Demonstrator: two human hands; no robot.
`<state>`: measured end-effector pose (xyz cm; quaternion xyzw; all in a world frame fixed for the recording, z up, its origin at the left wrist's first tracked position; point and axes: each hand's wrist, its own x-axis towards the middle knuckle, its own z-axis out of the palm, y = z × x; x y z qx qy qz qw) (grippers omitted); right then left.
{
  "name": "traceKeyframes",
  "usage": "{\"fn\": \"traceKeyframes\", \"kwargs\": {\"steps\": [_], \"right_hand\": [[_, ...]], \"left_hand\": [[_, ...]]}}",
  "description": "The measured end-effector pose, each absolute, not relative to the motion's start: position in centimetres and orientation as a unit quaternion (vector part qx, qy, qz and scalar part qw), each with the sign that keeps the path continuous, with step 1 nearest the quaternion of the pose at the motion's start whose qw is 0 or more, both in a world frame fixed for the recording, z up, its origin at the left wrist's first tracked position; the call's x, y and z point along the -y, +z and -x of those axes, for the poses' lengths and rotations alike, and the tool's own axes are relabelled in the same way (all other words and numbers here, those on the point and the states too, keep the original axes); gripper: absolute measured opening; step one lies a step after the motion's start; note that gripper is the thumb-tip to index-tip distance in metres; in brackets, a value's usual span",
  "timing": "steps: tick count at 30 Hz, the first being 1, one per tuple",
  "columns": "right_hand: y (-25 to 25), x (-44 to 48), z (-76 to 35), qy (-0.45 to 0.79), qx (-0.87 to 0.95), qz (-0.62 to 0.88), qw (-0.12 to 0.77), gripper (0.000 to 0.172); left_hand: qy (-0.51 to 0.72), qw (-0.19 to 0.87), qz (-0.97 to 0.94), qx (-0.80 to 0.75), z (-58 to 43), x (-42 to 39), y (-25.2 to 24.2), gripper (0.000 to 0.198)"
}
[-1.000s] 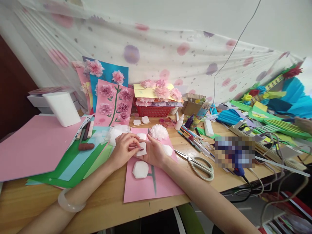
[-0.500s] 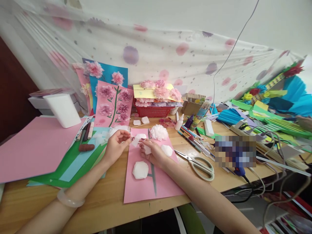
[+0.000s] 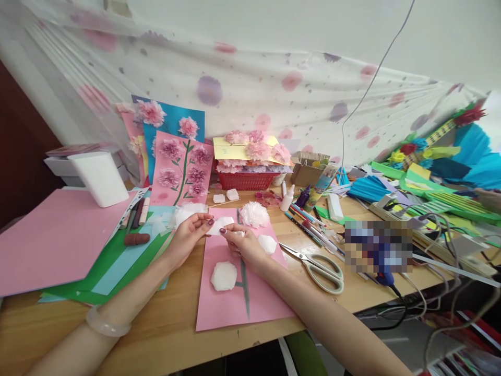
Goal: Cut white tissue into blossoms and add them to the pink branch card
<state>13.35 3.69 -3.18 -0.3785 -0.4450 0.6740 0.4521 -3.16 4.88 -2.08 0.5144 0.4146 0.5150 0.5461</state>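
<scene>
Between my two hands is a small piece of white tissue paper (image 3: pixel 220 225), held over the upper part of a pink sheet. My left hand (image 3: pixel 192 234) pinches its left side between thumb and fingertips. My right hand (image 3: pixel 243 241) grips its right side, fingers curled, with a bit of white showing among them. The pink sheet (image 3: pixel 219 308) lies on the table and bears a grey-green painted stem (image 3: pixel 246 297). A fluffy white paper flower (image 3: pixel 254 214) sits at its top. Flat white tissue rounds (image 3: pixel 224 275) lie at its lower left and its right edge.
Scissors (image 3: pixel 321 269) lie right of the sheet, near pens (image 3: pixel 309 230) and a white glue bottle (image 3: pixel 287 198). Behind are a red basket (image 3: pixel 246 181) of paper flowers and a finished flower picture (image 3: pixel 182 169). Coloured sheets (image 3: pixel 58 235) lie left; cables (image 3: pixel 442 235) run right.
The tissue paper between my hands has turned to lie flatter, and my fingertips have shifted slightly on it. My right hand has opened its view a little; the rest stands as before.
</scene>
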Motion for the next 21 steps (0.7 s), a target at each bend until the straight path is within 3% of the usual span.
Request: {"fn": "traceKeyframes", "kwargs": {"steps": [6, 14, 21], "right_hand": [[-2.68, -3.45, -13.24, 0.659, 0.461, 0.391, 0.447, 0.025], [-2.64, -3.39, -13.34, 0.638, 0.479, 0.385, 0.464, 0.033], [-3.0, -3.62, -13.45, 0.633, 0.472, 0.382, 0.481, 0.028]], "left_hand": [[0.519, 0.562, -0.499, -0.406, 3.16, -4.75, -1.81, 0.049], [0.494, 0.53, -0.551, -0.413, 3.66, -5.03, -2.15, 0.039], [0.495, 0.504, -0.564, -0.429, 3.47, -5.0, -2.13, 0.033]]}}
